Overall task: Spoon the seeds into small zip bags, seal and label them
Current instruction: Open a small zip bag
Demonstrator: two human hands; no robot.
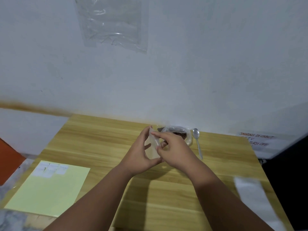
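Both hands are up over the middle of the wooden bench (103, 130), and between them there's a small zip bag (152, 151), clear and held upright. The left hand (141, 154) cradles it from the side, fingers (146, 132) curled round its edge. The right hand (174, 147) pinches the top strip between thumb and forefinger. Just behind, the seeds (181, 135) sit dark brown in crumpled clear plastic, with a metal spoon (197, 142) lying beside them on the bench. Near left, a pale yellow sheet (50, 194) carries a few white labels (50, 170), too blurred to read. At right, a handwritten note (257, 140) reads "JANGAN DI CABUT" and, lower down, "TURN OFF".
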